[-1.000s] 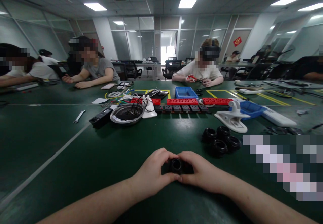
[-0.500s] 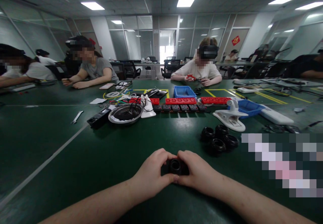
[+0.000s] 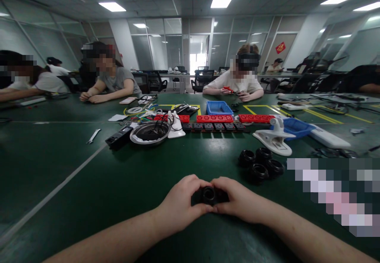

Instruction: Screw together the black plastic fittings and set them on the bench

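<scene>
Between my two hands is a small black ring-shaped part (image 3: 208,193) with a round hole facing up. My left hand (image 3: 184,199) curls around its left side, fingers at the far edge and thumb at the near edge. From the right, my right hand (image 3: 234,199) grips it the same way, the fingertips of both hands nearly meeting. My fingers hide much of its outer edge. Several black ring-shaped parts (image 3: 259,172) sit in a cluster on the green table (image 3: 142,192), beyond my right hand.
Farther back are a metal bowl (image 3: 139,141), a black device (image 3: 118,137), red socket strips (image 3: 214,118), a white clip base (image 3: 274,136) and blue trays (image 3: 219,108). A wrench (image 3: 94,136) lies at left. Across the table a person (image 3: 233,83) holds a red-handled tool (image 3: 228,89).
My right hand has shifted slightly to the right and its grip has changed a little around the black part. The whole view has moved slightly.
</scene>
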